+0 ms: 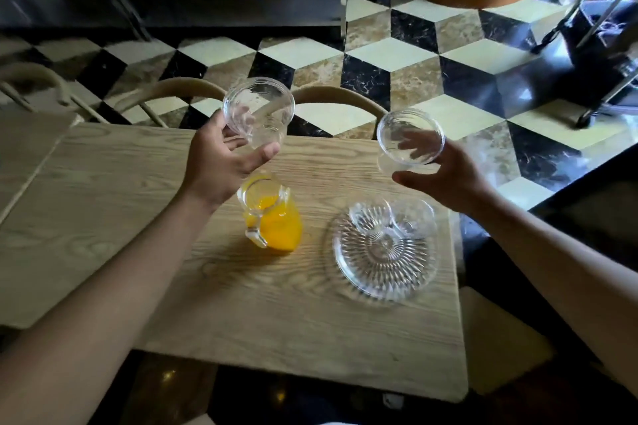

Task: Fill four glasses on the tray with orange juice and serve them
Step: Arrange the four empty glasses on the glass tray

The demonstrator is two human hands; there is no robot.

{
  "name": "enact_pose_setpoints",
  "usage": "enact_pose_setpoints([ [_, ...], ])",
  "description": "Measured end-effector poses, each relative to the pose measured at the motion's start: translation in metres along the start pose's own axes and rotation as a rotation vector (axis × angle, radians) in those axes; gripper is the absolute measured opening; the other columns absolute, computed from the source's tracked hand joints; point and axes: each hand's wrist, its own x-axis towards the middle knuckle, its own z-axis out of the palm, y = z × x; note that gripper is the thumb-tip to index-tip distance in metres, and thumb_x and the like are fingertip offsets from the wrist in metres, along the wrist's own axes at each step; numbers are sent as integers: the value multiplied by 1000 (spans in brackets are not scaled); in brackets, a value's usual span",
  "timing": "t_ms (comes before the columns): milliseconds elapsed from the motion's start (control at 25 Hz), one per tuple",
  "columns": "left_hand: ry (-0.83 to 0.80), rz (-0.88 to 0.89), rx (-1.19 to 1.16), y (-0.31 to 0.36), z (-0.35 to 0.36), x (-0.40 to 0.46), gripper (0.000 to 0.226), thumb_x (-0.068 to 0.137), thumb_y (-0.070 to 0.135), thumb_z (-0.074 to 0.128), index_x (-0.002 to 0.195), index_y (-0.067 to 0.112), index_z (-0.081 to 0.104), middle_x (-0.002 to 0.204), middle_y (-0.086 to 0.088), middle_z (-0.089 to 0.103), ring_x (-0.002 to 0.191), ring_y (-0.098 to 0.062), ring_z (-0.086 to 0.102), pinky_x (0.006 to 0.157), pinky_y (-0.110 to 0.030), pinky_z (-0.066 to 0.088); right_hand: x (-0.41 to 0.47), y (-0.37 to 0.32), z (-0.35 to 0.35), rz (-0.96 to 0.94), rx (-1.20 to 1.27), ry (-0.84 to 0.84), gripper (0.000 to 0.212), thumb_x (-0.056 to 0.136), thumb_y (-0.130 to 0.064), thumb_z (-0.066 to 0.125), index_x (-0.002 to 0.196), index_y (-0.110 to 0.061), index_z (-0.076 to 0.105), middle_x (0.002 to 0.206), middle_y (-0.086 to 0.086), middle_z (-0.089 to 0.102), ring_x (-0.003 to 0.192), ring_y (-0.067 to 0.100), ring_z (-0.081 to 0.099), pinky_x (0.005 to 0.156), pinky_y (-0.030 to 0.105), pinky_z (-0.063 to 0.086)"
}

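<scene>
My left hand [221, 162] grips an empty clear glass [259, 110], raised above the far side of the wooden table [103, 217]. My right hand [445, 172] holds a second empty glass [411, 138] in the air to the right. Below, a glass jug [272, 217] of orange juice stands on the table between my arms. Right of it lies a round cut-glass tray [383, 259]; two more empty glasses [371, 217] [412, 217] stand on its far part.
Two curved wooden chair backs [172, 88] [340, 97] stand just past the table's far edge. A second table [20, 148] abuts on the left. The checkered tile floor [397, 55] lies beyond, with metal legs [587, 114] at the right.
</scene>
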Motion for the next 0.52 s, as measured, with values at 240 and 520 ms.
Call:
enact_pose_setpoints([
  [240, 36, -106, -117, 12, 62, -137, 66, 58, 49, 90, 117, 42, 62, 118, 9, 73, 114, -11, 71, 107, -42, 56, -109, 15, -7, 98, 77, 13, 79, 63, -51, 87, 135, -33, 57, 116, -10, 72, 102, 14, 70, 96, 38, 57],
  [520, -62, -261, -27, -56, 130, -217, 67, 56, 56, 86, 114, 44, 55, 115, 13, 71, 98, 3, 69, 87, -8, 49, -202, 69, 22, 299, 110, 86, 70, 71, -20, 94, 132, -30, 59, 116, 1, 68, 102, 19, 67, 93, 46, 57],
])
